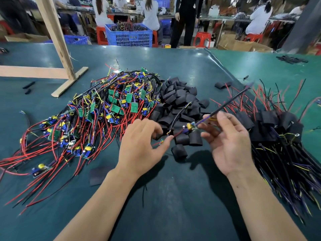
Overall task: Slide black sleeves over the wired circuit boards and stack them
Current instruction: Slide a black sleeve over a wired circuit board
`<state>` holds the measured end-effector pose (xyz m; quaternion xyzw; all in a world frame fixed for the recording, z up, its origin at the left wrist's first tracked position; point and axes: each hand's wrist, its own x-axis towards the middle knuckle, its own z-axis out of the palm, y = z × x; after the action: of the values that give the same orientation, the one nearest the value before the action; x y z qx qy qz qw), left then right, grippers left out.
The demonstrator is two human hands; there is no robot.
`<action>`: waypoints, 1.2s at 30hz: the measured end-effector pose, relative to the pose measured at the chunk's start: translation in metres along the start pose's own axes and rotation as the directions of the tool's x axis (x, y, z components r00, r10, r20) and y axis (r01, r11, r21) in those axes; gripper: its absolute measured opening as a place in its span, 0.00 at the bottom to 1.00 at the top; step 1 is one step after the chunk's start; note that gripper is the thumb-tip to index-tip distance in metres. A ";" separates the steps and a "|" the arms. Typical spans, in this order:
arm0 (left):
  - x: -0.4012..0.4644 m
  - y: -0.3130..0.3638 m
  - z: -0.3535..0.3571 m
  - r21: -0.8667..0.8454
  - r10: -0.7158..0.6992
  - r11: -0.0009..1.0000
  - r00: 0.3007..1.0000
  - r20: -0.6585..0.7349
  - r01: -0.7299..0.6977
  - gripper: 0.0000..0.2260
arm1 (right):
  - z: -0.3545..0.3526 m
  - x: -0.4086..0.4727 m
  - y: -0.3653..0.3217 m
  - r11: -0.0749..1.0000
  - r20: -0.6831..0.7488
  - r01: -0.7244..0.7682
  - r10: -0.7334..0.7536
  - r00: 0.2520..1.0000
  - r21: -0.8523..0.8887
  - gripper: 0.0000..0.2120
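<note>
A big pile of wired circuit boards point(104, 108) with red and black leads covers the left of the green table point(173, 197). A heap of black sleeves point(180, 101) lies in the middle. To the right lies a stack of sleeved boards point(278, 129) with their wires fanned out. My right hand point(229, 143) pinches the wires of one small wired board point(190, 126) and holds it above the sleeves. My left hand point(140, 146) reaches palm down to the sleeves' near edge, its thumb touching that board's red lead.
A wooden frame point(57, 54) stands at the back left of the table. A few loose sleeves point(223, 85) lie apart at the back right. Beyond the table are a blue crate point(129, 34), red stools and seated and standing people.
</note>
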<state>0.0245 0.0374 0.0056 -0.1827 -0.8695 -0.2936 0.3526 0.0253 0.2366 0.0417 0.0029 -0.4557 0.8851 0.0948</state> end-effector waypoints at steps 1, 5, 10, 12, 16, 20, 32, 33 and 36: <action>-0.001 -0.002 0.000 0.028 -0.030 0.999 0.998 0.059 0.029 0.13 | -0.003 0.002 -0.003 1.000 -0.009 0.006 -0.006 1.000 -0.012 0.07; -0.006 -0.007 0.008 0.146 -0.122 0.986 0.929 0.351 0.075 0.19 | -0.006 0.003 0.004 0.968 0.007 0.003 -0.001 1.000 -0.251 0.11; -0.005 -0.006 0.007 0.051 -0.070 0.997 0.943 0.324 0.056 0.11 | 0.002 -0.008 0.028 0.895 0.160 0.054 0.019 0.987 -0.443 0.08; -0.005 -0.005 0.006 0.031 -0.028 0.999 0.964 0.266 0.021 0.10 | 0.003 -0.010 0.032 0.889 0.191 0.069 0.021 0.981 -0.452 0.07; -0.003 -0.003 0.005 -0.071 0.039 0.997 0.990 0.138 -0.029 0.08 | 0.008 -0.013 0.034 0.902 0.232 0.035 0.073 0.970 -0.431 0.16; -0.002 0.001 0.005 -0.164 0.155 0.978 0.978 0.137 -0.132 0.10 | 0.012 -0.018 0.038 0.867 0.279 0.079 0.071 0.958 -0.492 0.17; 0.009 -0.039 -0.024 0.183 -0.195 0.937 0.880 -0.433 0.297 0.07 | -0.005 0.001 -0.002 0.929 -0.049 0.297 -0.315 0.948 -0.221 0.05; 0.010 -0.044 -0.026 0.191 -0.256 0.906 0.848 -0.464 0.378 0.08 | -0.006 0.001 -0.003 0.931 -0.055 0.299 -0.317 0.947 -0.211 0.05; 0.008 -0.056 -0.029 0.281 -0.430 0.763 0.781 -0.452 0.582 0.11 | -0.005 -0.001 -0.002 0.930 -0.042 0.297 -0.313 0.949 -0.216 0.07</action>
<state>0.0041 -0.0232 0.0073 0.1979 -0.8470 -0.2202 0.4416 0.0269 0.2413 0.0399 0.0302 -0.5352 0.8069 0.2481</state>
